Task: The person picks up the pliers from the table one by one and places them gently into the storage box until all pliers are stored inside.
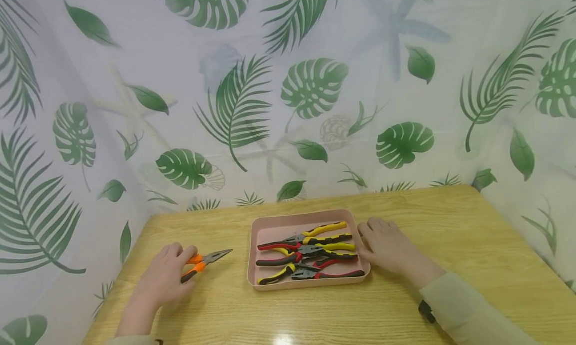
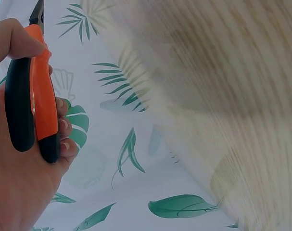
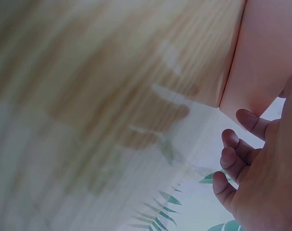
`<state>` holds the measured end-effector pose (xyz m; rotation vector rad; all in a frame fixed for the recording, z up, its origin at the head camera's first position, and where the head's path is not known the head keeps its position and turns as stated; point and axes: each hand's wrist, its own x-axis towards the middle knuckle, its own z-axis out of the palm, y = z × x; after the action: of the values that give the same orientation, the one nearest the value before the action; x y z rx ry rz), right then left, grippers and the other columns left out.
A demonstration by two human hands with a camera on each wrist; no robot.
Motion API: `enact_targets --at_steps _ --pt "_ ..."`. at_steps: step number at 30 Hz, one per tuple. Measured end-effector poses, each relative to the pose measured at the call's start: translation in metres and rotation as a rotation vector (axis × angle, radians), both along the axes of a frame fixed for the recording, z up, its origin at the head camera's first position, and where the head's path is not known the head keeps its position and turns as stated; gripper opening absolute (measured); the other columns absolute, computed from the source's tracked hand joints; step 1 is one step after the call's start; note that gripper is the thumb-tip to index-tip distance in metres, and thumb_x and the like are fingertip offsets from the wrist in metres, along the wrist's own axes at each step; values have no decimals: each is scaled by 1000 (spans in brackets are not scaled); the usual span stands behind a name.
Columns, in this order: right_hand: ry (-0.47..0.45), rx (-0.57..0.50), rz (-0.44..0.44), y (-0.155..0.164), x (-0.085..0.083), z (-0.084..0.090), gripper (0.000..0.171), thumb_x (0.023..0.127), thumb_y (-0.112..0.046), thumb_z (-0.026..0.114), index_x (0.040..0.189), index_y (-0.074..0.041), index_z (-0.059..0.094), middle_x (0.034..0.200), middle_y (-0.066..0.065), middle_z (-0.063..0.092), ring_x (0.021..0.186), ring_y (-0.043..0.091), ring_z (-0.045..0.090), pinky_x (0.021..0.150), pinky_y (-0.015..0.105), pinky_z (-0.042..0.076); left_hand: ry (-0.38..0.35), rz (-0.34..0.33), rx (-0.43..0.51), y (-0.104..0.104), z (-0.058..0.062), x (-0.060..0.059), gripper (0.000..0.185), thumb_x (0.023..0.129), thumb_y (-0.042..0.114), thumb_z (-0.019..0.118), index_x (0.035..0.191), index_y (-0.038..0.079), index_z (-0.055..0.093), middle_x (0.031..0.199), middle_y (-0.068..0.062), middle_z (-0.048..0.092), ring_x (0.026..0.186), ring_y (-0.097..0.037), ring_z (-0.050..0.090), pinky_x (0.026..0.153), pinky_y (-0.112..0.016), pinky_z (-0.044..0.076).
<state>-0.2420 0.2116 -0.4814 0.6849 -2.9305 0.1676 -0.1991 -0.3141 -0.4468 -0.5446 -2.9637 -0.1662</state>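
Note:
My left hand (image 1: 163,274) holds long-nose pliers (image 1: 210,258) with orange and black handles, above the left part of the table. In the left wrist view the thumb lies over the orange handle (image 2: 44,96) and the fingers curl behind it. The pliers' tip points right, towards a pink tray (image 1: 310,285). Inside that tray lie several pliers with red-black and yellow-black handles (image 1: 330,229), overlapping one another. My right hand (image 1: 388,246) rests against the tray's right side. Its fingers (image 3: 251,122) are loosely bent by the tray's corner.
The wooden table (image 1: 225,315) runs under both hands and the tray. Behind it and at both sides hangs a white cloth (image 1: 279,120) printed with green leaves. A dark band (image 1: 426,311) shows at the right sleeve.

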Motion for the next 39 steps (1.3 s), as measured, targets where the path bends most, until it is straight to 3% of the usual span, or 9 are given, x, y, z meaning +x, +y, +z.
enact_targets --at_steps 9,17,29,39 --pt "-9 -10 -5 -1 -1 1 25 100 -37 64 108 -14 59 95 2 50 90 22 49 79 42 39 50 -35 0 8 4 -6 45 80 21 82 121 17 64 94 0 49 85 -18 41 75 -34 36" --pt "0 -4 1 -1 -2 1 24 99 -36 65 107 -15 59 93 1 49 89 21 48 77 40 38 53 -53 -11 18 6 -10 47 80 23 86 121 17 64 96 -2 52 89 -21 48 78 -39 42" --pt "12 3 8 1 -2 -1 24 100 -37 64 108 -14 59 94 1 50 88 21 47 76 39 37 68 -82 -3 35 6 -18 45 80 22 86 119 18 63 93 0 47 89 -21 46 80 -38 40" --pt "9 3 2 1 -1 -2 25 100 -38 64 107 -14 59 94 1 50 89 21 48 76 38 37 104 -135 6 49 5 -24 46 75 18 84 116 17 63 95 -1 50 90 -22 47 82 -41 42"
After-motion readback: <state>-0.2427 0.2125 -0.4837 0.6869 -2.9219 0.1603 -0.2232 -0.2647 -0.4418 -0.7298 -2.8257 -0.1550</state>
